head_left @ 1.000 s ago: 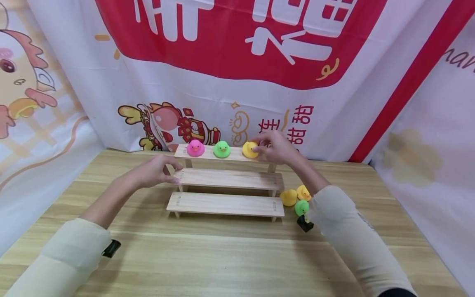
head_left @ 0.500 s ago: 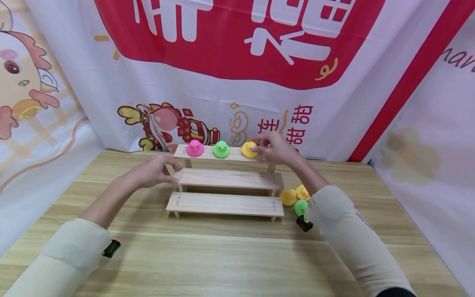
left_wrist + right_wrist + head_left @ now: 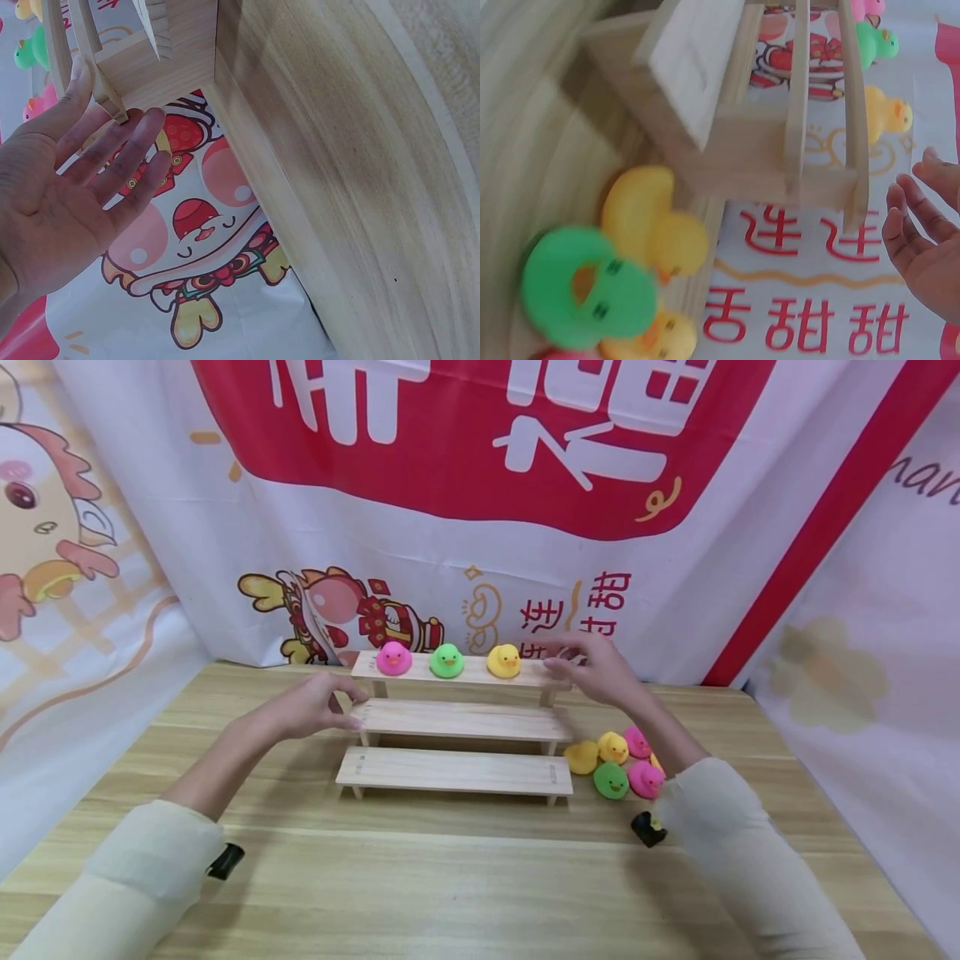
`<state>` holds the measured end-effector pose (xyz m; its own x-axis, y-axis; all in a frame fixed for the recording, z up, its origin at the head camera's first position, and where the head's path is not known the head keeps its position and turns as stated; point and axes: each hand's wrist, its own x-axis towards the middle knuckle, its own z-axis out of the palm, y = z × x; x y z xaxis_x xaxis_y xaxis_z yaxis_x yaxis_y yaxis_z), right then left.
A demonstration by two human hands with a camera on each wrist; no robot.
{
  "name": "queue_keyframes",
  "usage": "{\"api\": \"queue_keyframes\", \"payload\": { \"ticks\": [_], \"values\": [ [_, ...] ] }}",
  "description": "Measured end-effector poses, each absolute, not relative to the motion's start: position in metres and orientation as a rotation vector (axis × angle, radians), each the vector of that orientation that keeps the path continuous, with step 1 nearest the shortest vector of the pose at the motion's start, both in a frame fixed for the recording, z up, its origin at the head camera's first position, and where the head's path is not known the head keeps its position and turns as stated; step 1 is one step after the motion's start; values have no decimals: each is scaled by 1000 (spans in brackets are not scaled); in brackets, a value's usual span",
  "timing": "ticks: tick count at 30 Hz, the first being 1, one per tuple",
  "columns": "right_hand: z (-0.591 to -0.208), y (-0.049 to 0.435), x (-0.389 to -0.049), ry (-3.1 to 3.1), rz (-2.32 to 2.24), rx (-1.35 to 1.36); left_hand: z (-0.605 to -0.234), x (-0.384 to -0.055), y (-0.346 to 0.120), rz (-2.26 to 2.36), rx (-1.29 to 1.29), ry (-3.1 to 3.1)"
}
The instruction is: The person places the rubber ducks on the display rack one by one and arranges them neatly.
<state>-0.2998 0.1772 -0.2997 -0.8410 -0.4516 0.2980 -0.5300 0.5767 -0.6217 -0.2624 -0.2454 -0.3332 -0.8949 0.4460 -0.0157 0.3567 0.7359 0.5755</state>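
Observation:
A three-step wooden display rack (image 3: 457, 720) stands on the table. On its top board sit a pink rubber duck (image 3: 394, 658), a green rubber duck (image 3: 447, 661) and a yellow rubber duck (image 3: 503, 661), spaced in a row. My left hand (image 3: 318, 703) holds the rack's left end by the middle board, thumb in front and index finger behind; its other fingers are extended in the left wrist view. Just right of the yellow duck, my right hand (image 3: 596, 668) hovers at the top board's right end, fingers loosely bent around nothing. The lower two boards carry no ducks.
Beside the rack's right end, several more ducks cluster on the table: a green duck (image 3: 611, 781), a yellow duck (image 3: 612, 747) and a pink duck (image 3: 646, 778) among them. A printed cloth (image 3: 450, 552) hangs close behind the rack.
My right hand has let go of the yellow duck and drawn back to the right, uncovering pink ducks in the cluster. The yellow duck stays on the top board; my left hand has not moved.

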Motion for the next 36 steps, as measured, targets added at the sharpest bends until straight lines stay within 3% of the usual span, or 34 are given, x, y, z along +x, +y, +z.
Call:
{"api": "queue_keyframes", "payload": {
  "ticks": [20, 36],
  "values": [
    [-332, 261, -277, -2901, 1002, 712, -333, -263, -246, 863, 643, 2774],
    [-362, 285, -276, -3125, 784, 816, -335, -263, -246, 888, 646, 2769]
  ]
}}
